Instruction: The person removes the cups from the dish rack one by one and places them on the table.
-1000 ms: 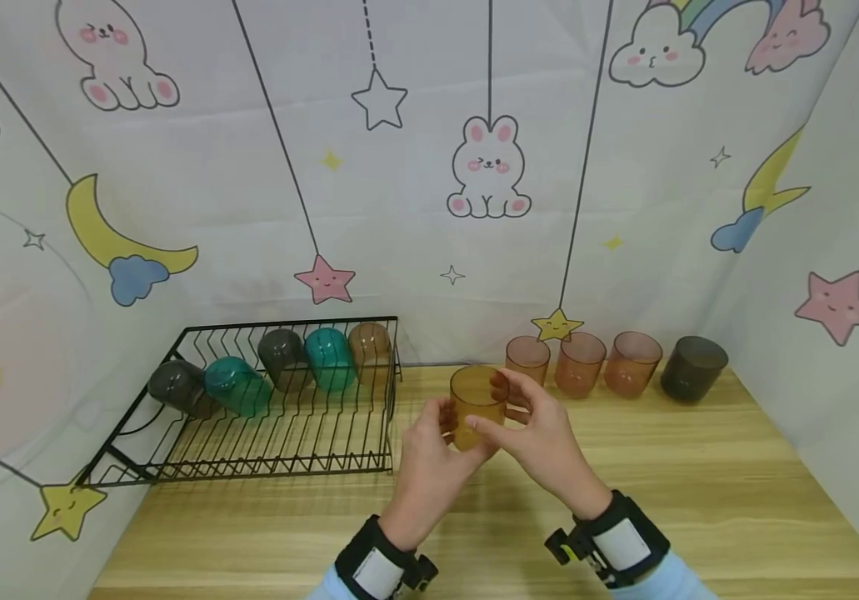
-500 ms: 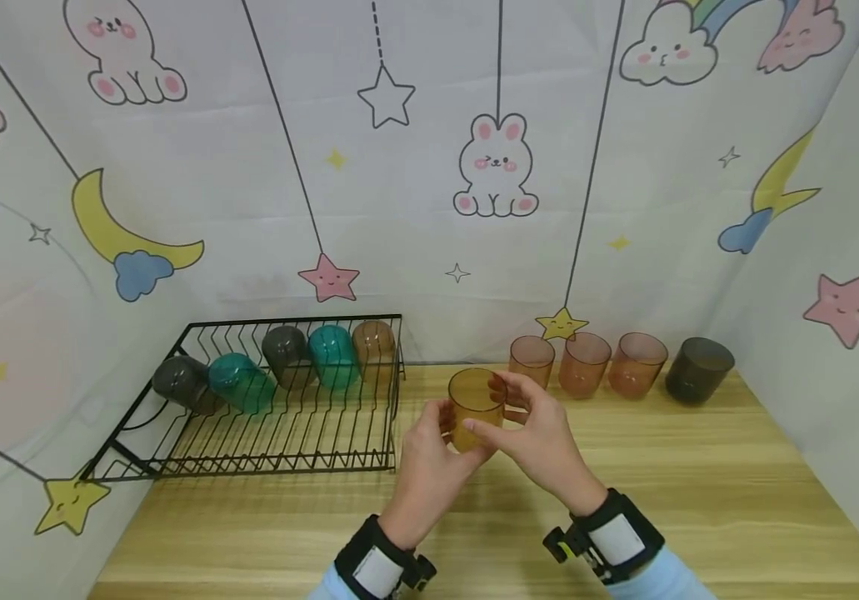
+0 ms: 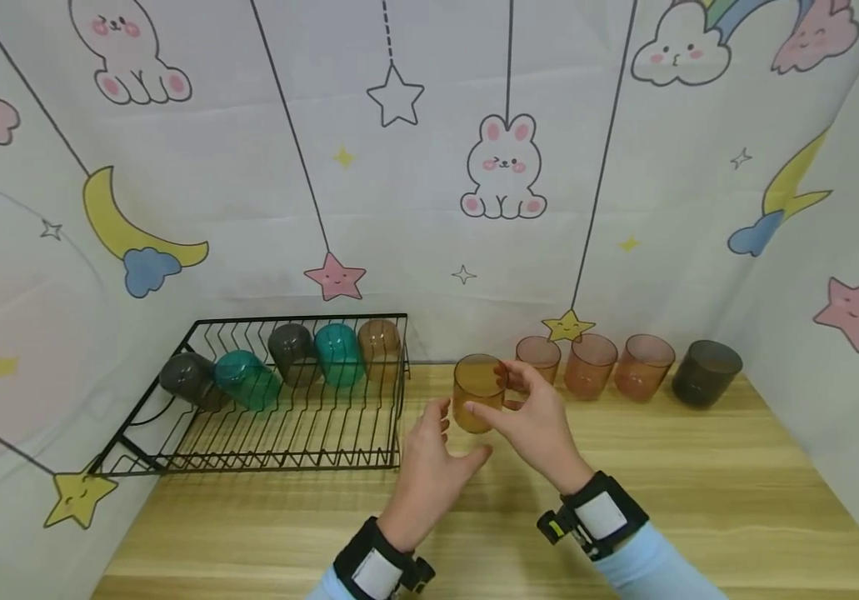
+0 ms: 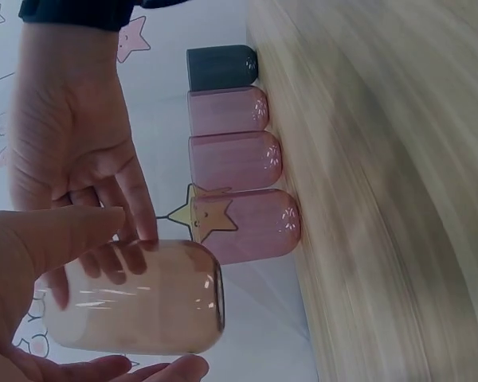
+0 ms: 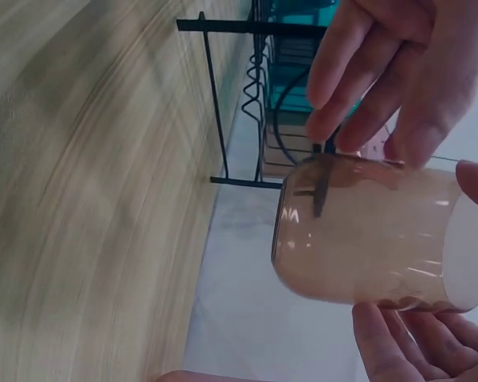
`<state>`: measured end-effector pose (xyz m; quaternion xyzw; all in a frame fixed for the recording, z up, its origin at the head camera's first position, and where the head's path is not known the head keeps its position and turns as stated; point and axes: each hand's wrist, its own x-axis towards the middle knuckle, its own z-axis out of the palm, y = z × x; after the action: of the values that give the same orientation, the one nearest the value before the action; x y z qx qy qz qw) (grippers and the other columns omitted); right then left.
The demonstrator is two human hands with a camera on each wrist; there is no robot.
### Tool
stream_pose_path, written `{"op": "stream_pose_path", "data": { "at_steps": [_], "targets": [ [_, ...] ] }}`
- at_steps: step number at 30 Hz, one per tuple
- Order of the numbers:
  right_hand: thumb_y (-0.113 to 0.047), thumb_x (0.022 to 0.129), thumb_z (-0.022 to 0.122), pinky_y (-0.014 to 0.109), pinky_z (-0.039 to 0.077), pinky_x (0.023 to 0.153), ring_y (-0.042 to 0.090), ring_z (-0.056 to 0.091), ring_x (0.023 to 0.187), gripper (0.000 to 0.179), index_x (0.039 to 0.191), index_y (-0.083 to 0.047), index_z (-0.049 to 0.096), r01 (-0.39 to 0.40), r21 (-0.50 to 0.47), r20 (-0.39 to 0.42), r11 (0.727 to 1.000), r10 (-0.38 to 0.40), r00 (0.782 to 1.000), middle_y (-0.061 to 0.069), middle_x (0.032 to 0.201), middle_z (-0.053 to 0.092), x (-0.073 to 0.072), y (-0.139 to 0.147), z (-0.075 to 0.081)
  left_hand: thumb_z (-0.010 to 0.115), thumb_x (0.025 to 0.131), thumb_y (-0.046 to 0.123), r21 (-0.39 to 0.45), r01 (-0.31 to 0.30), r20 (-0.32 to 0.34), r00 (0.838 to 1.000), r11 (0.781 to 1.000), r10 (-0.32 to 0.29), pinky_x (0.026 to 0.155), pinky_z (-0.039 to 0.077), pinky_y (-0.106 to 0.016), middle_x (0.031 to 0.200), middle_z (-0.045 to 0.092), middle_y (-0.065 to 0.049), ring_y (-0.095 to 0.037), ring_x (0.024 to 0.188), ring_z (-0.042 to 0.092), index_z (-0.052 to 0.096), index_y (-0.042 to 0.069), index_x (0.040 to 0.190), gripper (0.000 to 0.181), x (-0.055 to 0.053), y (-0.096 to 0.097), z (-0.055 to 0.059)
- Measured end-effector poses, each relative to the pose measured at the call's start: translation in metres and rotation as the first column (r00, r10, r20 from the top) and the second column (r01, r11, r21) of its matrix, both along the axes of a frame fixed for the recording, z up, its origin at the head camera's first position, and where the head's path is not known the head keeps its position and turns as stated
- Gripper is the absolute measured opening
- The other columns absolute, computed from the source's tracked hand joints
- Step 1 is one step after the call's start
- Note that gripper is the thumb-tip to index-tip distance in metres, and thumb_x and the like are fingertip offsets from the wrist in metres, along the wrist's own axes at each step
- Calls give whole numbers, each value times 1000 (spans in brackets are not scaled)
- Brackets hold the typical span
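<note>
An amber tumbler (image 3: 471,392) is held upright by my right hand (image 3: 544,435), thumb on its near side and fingers on the far side, above the table in the head view. Beside it on the left, my left hand (image 3: 429,479) has its thumb and fingers spread apart, fingertips close to the wall of the glass. In the left wrist view the tumbler (image 4: 155,306) shows right-hand fingers through its wall. The right wrist view has the tumbler (image 5: 358,231) between the left fingers above and the right fingers below.
A black wire dish rack (image 3: 287,461) stands on the left, with grey, teal and brown tumblers, among them a teal tumbler (image 3: 247,381), turned over in it. Along the back wall stand three pink tumblers, one being the middle pink tumbler (image 3: 590,369), and a dark grey tumbler (image 3: 706,375).
Both hands gripped the amber tumbler earlier; my left hand has let go and its fingers have spread. My right hand has lifted the tumbler slightly up and away.
</note>
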<state>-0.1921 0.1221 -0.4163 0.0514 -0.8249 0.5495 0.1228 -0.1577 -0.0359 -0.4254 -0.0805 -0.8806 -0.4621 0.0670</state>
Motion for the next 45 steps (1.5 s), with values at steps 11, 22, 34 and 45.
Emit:
{"op": "stream_pose_path", "data": {
  "at_steps": [11, 22, 34, 45],
  "targets": [
    [-38, 68, 82, 37, 53, 89, 22, 56, 114, 79, 131, -8, 47, 104, 37, -34, 994, -103, 994, 6, 123, 58, -36, -9, -26, 77, 72, 37, -33, -10, 54, 998, 999, 11, 91, 51, -41, 134, 51, -15, -28, 116, 54, 38, 9, 138, 82, 1, -1, -7],
    [-42, 69, 80, 38, 52, 90, 27, 57, 116, 81, 132, -6, 46, 192, 127, -83, 973, -183, 980, 11, 129, 56, -61, -10, -51, 67, 83, 39, -189, -5, -26, 1000, 982, 1, 100, 45, -41, 134, 52, -10, -24, 123, 51, 47, 11, 134, 62, 2, -1, -10],
    [-39, 73, 78, 46, 48, 91, 31, 57, 110, 77, 131, -1, 47, 250, 175, -112, 952, -233, 966, 17, 120, 59, -76, -17, -56, 66, 84, 40, -324, -28, -137, 990, 946, -17, 93, 50, -41, 129, 55, -12, -24, 117, 55, 50, 9, 130, 57, 3, -3, -9],
    [-42, 72, 78, 46, 49, 89, 30, 58, 107, 75, 129, -4, 48, 279, 178, -108, 944, -263, 959, 16, 116, 61, -83, -19, -62, 66, 85, 39, -335, -36, -172, 985, 941, -24, 91, 50, -42, 127, 56, -12, -26, 116, 56, 52, 9, 128, 55, 2, -5, -6]
  ]
}}
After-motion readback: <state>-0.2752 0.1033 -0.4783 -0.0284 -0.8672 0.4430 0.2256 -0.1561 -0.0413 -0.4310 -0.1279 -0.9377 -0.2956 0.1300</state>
